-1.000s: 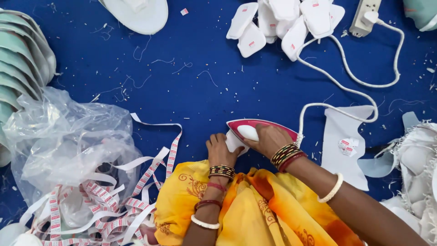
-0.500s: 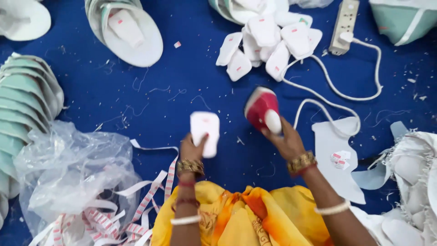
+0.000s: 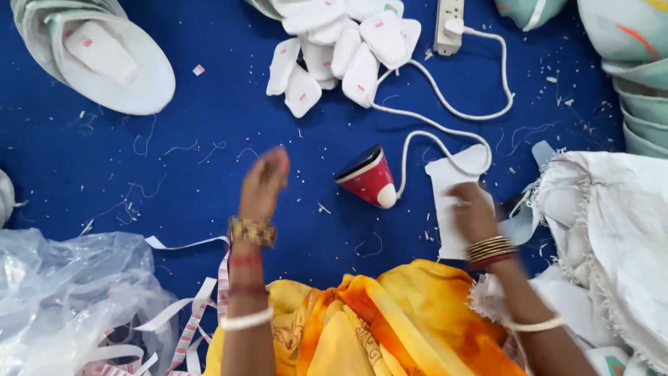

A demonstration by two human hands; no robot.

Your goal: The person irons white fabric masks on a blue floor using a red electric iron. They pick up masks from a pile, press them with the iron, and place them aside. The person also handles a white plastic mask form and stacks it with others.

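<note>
We see the iron [image 3: 367,177] set upright — left hand [image 3: 263,182] blurred, fingers' state unclear; right hand [image 3: 472,212] presses the next white piece [image 3: 449,182]; pressed pile [image 3: 341,49] beyond.

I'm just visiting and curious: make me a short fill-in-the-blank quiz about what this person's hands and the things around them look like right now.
1. The small red iron stands on the ____ cloth, with neither hand touching it.
2. The right hand rests on a flat ____ fabric piece.
3. The left hand is raised and holds ____.
4. The iron's white cord runs up to a ____ strip.

Missing words: blue; white; nothing; power
</note>
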